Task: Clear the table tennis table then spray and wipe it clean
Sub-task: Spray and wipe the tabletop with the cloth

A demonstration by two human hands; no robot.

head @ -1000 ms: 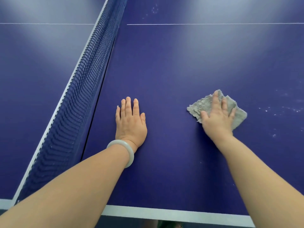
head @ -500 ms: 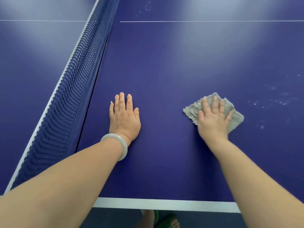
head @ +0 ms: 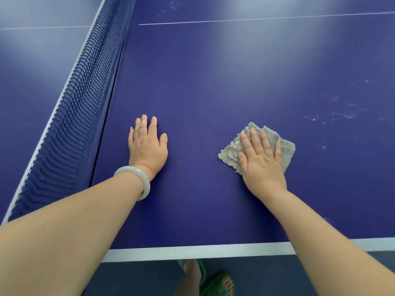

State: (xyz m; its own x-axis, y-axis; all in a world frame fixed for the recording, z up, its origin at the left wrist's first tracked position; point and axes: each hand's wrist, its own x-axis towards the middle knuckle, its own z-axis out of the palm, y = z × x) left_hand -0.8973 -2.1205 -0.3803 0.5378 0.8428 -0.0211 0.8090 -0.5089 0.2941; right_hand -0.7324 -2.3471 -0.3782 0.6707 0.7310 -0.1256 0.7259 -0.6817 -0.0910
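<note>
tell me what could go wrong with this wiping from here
1. The grey cloth lies bunched under the flat right hand; it may fold up and skip patches.
2. White droplets lie right of the cloth and could be missed.
3. The left hand pressed beside the net may leave prints on the table.

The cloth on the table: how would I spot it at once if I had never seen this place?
Start at the dark blue table tennis table, with its net running up the left. Right of the net two hands lie flat on the near half; the cloth is under the right hand. It is the only grey, fuzzy, crumpled thing there, while the left hand rests on bare table.
</note>
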